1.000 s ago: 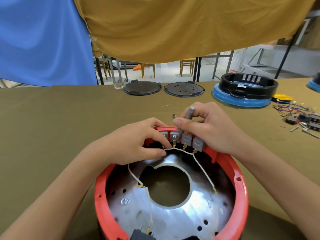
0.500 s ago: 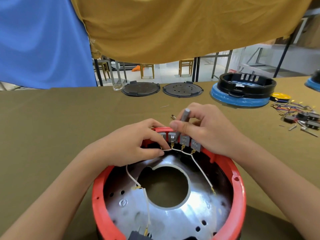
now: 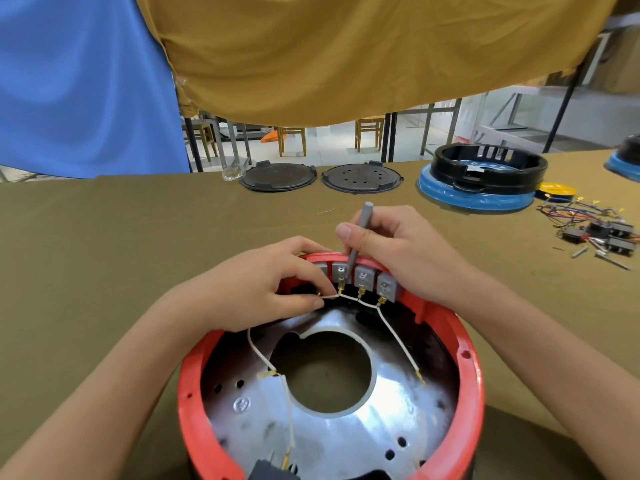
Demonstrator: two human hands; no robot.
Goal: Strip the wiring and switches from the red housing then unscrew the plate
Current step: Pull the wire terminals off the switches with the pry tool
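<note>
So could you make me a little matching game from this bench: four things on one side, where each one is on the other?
Things:
1. grey tool
2. white wire
3. black ring
4. loose switches

Places:
A. far right of the table
B. on the blue base
C. pinched by the left hand
D. held in the right hand

Pairs: 1-D, 2-C, 3-B, 4-A
</note>
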